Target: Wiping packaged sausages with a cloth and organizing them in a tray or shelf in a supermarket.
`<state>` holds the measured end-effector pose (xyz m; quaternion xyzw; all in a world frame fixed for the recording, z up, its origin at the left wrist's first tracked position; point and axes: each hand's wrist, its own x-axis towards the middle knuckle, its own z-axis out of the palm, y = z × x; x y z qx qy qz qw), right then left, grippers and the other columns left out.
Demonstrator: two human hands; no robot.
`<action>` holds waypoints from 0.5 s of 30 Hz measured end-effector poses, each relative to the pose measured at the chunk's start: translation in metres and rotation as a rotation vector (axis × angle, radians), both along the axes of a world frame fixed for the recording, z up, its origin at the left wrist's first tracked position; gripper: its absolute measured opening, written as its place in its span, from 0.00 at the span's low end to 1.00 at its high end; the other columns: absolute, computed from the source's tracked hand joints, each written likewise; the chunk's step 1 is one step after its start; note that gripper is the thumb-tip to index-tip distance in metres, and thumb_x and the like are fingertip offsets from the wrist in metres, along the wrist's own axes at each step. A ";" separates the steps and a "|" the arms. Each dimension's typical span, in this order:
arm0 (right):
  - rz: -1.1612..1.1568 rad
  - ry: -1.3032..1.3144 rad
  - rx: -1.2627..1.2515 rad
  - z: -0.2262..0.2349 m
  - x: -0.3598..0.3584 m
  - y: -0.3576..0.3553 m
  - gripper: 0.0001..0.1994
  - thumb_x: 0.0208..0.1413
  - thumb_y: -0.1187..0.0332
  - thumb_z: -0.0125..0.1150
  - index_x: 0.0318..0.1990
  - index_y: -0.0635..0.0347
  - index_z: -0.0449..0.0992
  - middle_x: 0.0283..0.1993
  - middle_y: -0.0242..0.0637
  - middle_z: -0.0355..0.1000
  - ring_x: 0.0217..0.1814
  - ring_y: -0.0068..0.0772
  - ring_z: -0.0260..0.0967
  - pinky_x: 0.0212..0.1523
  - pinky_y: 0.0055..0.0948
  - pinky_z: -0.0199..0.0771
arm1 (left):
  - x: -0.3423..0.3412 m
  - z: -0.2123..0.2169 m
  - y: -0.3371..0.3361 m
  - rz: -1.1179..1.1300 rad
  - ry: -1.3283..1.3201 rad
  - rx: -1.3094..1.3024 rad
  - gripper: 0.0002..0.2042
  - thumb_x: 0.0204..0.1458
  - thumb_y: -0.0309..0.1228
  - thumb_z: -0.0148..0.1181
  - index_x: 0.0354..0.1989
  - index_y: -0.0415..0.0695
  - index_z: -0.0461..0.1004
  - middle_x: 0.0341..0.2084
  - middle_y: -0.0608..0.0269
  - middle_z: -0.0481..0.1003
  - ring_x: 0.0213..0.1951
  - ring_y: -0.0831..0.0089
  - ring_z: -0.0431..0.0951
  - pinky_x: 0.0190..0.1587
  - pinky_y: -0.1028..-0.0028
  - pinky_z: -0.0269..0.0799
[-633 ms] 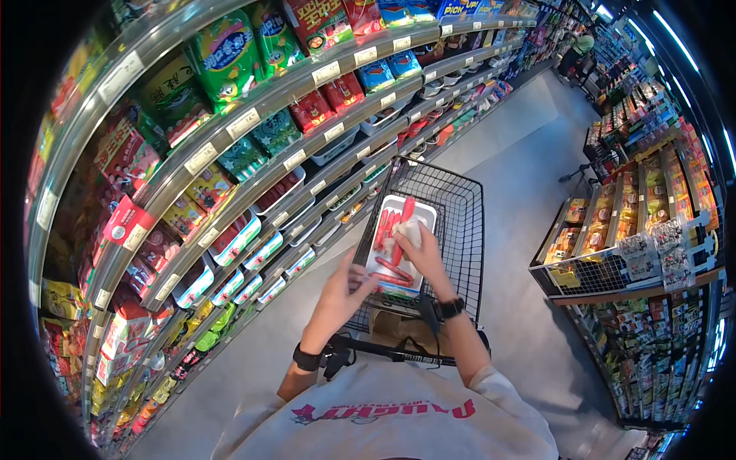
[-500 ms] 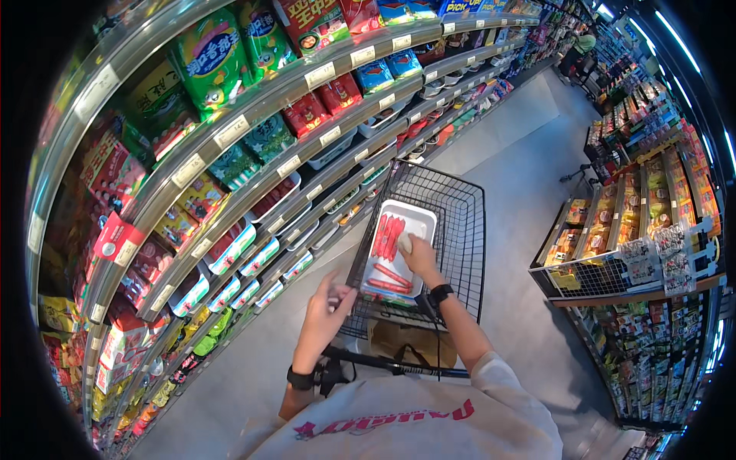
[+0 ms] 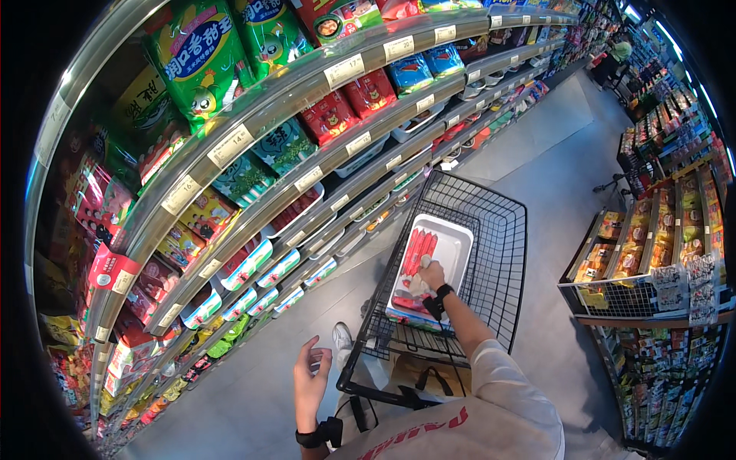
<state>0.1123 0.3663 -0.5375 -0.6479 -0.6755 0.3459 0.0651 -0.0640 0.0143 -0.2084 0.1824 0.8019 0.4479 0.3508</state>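
Curving along the left side, tiered shelving [image 3: 285,107] carried bagged and trayed goods in green, red and blue packaging. To the right, across the grey floor [image 3: 529,165], a display stand [image 3: 622,303] held rows of orange and yellow packs. Between the two units stood a black wire shopping cart [image 3: 498,264], its handle end toward the person. A brown bag [image 3: 406,371] was located at the handle end. Inside the basket rested a white rectangular tray [image 3: 455,251], seated toward the basket's left side. Several slim red sticks [image 3: 418,251] lay side by side within the tray, on its left half.

The left hand [image 3: 312,373] was raised outside the cart, left of the handle; its fingers were loosely curled, the palm partly open, with nothing held. The right hand [image 3: 434,274] reached down into the tray, fingers closed on a pale, crumpled item [image 3: 418,286]; its material could not be determined. Each wrist bore a black band [image 3: 310,439].
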 end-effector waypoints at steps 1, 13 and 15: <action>0.040 0.049 -0.054 0.004 0.004 0.003 0.26 0.43 0.50 0.69 0.34 0.71 0.79 0.36 0.58 0.78 0.43 0.56 0.78 0.44 0.44 0.79 | 0.001 0.002 -0.004 0.020 0.009 0.010 0.19 0.59 0.30 0.59 0.58 0.38 0.69 0.36 0.61 0.80 0.40 0.73 0.80 0.41 0.72 0.73; 0.182 0.772 -0.406 0.273 0.018 -0.045 0.15 0.54 0.62 0.64 0.42 0.66 0.80 0.36 0.33 0.78 0.37 0.23 0.75 0.38 0.24 0.73 | -0.017 0.041 0.034 -0.168 -0.029 0.333 0.16 0.61 0.28 0.58 0.55 0.36 0.71 0.36 0.61 0.79 0.39 0.75 0.80 0.44 0.75 0.73; 0.280 0.755 -0.409 0.343 0.023 -0.075 0.14 0.55 0.63 0.64 0.42 0.66 0.79 0.36 0.31 0.77 0.37 0.21 0.73 0.39 0.23 0.72 | -0.017 0.049 0.046 -0.225 -0.143 0.480 0.18 0.60 0.27 0.59 0.58 0.35 0.69 0.38 0.61 0.79 0.39 0.75 0.80 0.43 0.77 0.74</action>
